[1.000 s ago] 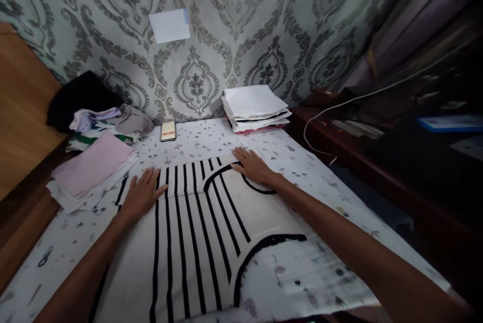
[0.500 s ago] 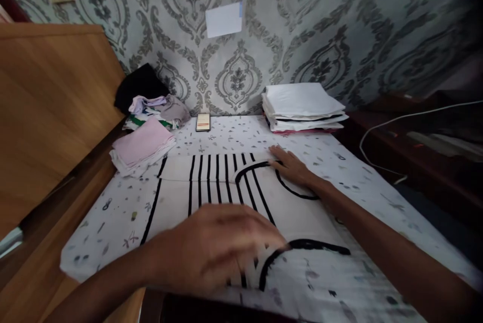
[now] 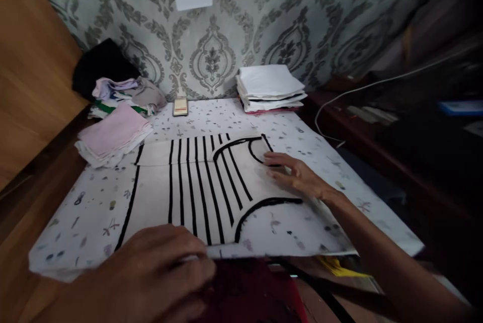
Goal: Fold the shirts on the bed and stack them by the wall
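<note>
A white tank top (image 3: 151, 197) with black stripes and black trim lies flat, its far side folded inward. My right hand (image 3: 298, 174) is over its neckline, with the fingers apart and nothing held. Closer to me, my left hand (image 3: 162, 267) is at the near edge of the top, blurred, with bent fingers. The left fingertips are partly hidden, so whether they pinch any cloth does not show. Beneath the top is a white patterned sheet (image 3: 90, 227).
At the back right stands a stack of folded white clothes (image 3: 269, 81). A phone (image 3: 180, 106) lies by the wall. Folded pink cloth (image 3: 113, 129) and a clothes heap (image 3: 116, 94) are at left, near a wooden panel (image 3: 33, 61). A white cable (image 3: 350, 89) runs along the right.
My left hand has drawn back toward me from above the tank top to its near edge. The right hand has lifted and shifted nearer along the neckline. The view has turned right and down.
</note>
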Available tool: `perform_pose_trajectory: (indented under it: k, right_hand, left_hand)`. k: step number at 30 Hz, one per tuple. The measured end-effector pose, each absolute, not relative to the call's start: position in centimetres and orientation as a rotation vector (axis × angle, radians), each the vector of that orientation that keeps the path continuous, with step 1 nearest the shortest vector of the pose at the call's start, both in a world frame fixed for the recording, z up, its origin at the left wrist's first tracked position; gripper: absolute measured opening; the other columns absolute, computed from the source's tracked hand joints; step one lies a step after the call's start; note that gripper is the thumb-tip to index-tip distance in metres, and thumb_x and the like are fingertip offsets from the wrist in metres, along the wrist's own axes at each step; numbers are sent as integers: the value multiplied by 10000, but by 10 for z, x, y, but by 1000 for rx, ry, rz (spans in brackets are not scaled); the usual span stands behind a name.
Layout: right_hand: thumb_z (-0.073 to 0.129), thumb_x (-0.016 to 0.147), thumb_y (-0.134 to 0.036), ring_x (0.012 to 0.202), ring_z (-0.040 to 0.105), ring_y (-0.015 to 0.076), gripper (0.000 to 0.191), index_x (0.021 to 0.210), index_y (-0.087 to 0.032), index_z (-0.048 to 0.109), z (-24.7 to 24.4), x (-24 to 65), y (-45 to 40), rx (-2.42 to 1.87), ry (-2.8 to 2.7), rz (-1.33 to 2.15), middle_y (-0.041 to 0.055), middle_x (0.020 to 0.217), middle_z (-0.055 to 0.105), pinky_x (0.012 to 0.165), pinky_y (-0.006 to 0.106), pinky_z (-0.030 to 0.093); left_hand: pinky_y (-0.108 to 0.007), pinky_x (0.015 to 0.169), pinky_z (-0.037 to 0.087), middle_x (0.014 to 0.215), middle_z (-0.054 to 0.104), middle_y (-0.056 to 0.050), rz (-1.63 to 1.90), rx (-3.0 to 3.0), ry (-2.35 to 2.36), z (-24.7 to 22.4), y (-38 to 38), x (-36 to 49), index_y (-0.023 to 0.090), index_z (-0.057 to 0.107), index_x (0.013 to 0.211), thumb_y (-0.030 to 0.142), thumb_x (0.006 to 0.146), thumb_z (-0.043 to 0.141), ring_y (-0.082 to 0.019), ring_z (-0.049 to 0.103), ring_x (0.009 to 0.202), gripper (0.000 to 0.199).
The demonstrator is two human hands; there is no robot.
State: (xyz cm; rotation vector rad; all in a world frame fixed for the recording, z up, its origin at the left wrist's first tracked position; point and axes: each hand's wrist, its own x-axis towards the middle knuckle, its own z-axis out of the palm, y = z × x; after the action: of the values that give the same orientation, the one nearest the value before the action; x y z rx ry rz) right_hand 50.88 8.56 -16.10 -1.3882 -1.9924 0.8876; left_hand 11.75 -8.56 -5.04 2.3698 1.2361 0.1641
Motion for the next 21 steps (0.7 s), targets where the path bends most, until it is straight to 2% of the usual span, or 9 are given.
perform_pose_trajectory:
  k: [3,6,11,16,21]
  right_hand:
    - [643,823,-602,1318,514,354,423,1078,-278,738,-160,528,47,-1465,-2087,845,86,1474,512,984,485,549]
    - [636,837,-552,1360,464,354,403,1133,-293,723,-165,546,24,-1509,-2226,682,83,1473,511,1077,533,475]
    - [587,847,-342,1398,428,337,415,1247,-273,675,-168,557,13,-1506,-2369,579,79,1512,481,1143,552,386]
    - [504,870,-268,1359,482,310,375,1206,-256,671,-160,551,8,-1518,-2387,540,92,1495,501,1099,533,438]
    - [495,918,-379,1300,532,315,266,1028,-249,698,-153,546,8,-1517,-2280,559,104,1417,573,1089,532,443]
  left_hand:
    - [-380,904,551,1162,666,-40,-24,2426,1193,-83,-75,109,336,657,1126,409,920,562,-230,626,1046,238]
    - [-435,891,538,1137,665,-65,-146,2460,1375,-124,-76,92,285,661,1106,343,851,616,-270,628,1024,266]
    - [-444,896,524,1126,685,-92,-157,2516,1527,-159,-80,65,260,665,1103,235,822,507,-281,641,1031,324]
    - [-387,858,547,1124,709,-85,-66,2508,1519,-170,-74,40,289,671,1101,261,797,519,-270,663,998,341]
    - [-361,833,573,1138,730,-72,93,2444,1530,-168,-67,25,306,708,1026,341,845,473,-264,691,997,299]
